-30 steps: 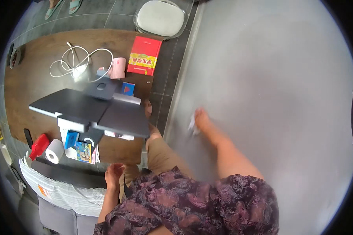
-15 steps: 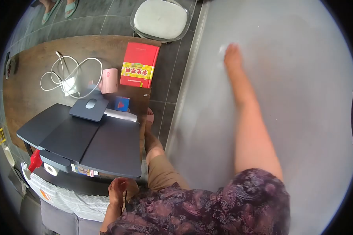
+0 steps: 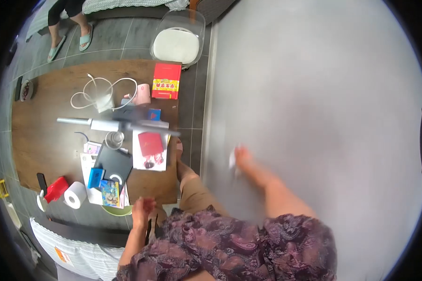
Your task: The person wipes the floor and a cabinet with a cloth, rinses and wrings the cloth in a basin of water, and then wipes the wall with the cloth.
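Note:
My right hand (image 3: 249,164) rests against the large grey surface (image 3: 342,117) on the right, with a small white wad (image 3: 232,158), like a tissue or cloth, at its fingertips. The wad is blurred and mostly covered by the fingers. My left hand (image 3: 143,210) hangs near the front edge of the wooden table (image 3: 47,150), fingers loosely bent and apart, nothing in it. Patterned dark sleeves cover both upper arms.
On the table are a dark stand (image 3: 117,125) seen edge-on, a red dictionary (image 3: 167,75), a pink cup (image 3: 143,93), a white cable (image 3: 82,107), a glass (image 3: 114,139) and a toilet roll (image 3: 75,195). A chair (image 3: 176,46) stands behind; another person's legs (image 3: 70,21) show at top left.
My right hand has moved down and left across the grey surface with the white wad. The view has shifted, and the stand now appears edge-on, revealing things on the table. My left hand stays low.

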A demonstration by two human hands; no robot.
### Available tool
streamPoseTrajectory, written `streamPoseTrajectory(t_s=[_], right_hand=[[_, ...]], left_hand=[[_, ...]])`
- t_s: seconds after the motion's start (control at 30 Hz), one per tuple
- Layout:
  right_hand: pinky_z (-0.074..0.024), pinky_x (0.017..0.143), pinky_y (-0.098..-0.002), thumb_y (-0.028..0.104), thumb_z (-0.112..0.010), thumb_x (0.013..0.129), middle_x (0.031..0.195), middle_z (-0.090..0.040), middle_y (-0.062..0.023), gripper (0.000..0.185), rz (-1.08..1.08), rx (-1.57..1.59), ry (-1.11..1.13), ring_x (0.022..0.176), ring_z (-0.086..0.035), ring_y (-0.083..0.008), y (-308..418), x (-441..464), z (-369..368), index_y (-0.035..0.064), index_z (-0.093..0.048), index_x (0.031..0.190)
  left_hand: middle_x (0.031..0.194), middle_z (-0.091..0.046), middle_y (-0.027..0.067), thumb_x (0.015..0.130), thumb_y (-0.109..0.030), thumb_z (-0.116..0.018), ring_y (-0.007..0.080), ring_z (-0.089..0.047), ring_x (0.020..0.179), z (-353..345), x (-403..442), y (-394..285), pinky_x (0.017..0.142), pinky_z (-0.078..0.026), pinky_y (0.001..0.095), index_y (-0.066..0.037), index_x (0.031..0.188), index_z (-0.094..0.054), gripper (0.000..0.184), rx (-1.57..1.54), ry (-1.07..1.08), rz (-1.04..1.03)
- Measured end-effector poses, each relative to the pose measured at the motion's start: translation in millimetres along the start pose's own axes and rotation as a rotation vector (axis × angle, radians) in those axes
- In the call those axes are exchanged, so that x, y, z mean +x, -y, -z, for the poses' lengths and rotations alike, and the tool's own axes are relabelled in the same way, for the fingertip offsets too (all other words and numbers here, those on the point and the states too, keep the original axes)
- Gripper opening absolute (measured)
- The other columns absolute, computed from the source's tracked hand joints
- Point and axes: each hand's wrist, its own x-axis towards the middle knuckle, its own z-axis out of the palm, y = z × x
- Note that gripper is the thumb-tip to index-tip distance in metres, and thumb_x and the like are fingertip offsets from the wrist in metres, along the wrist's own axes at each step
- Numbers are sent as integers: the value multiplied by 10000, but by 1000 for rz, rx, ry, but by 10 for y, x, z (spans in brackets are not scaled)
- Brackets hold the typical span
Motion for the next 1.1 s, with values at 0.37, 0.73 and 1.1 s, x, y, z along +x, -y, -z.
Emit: streamPoseTrajectory(t_s=[0.37, 0.73, 1.1], right_hand=[[-301, 933, -412, 158, -416, 807, 1195, -454, -168, 357, -1034, -385, -868, 1119, -419, -254, -2518, -2997, 1993, 2, -465, 1125], [-141, 1042, -399, 177, -357, 843, 1338, -312, -100, 442, -89, -12, -50, 1235, -285, -229, 1590, -2877, -504, 18, -354, 1255], [-79, 1046, -419, 199, -321, 860, 1378, -251, -63, 460, -1017, -156, -534, 1287, -179, -195, -1280, -4037, 1510, 53, -307, 1295]], left_hand=[[917, -575, 104, 875, -298, -371, 173, -554, 779, 993, -468, -87, 720, -435, 287, 4, 941, -513, 341, -1, 162, -217], [872, -600, 106, 867, -278, -378, 173, -580, 769, 1026, -840, 80, 711, -456, 282, -2, 892, -544, 324, 31, 242, -249], [747, -609, 96, 877, -315, -365, 170, -584, 646, -39, -968, 493, 549, -443, 267, -14, 806, -580, 377, 222, 467, -397]])
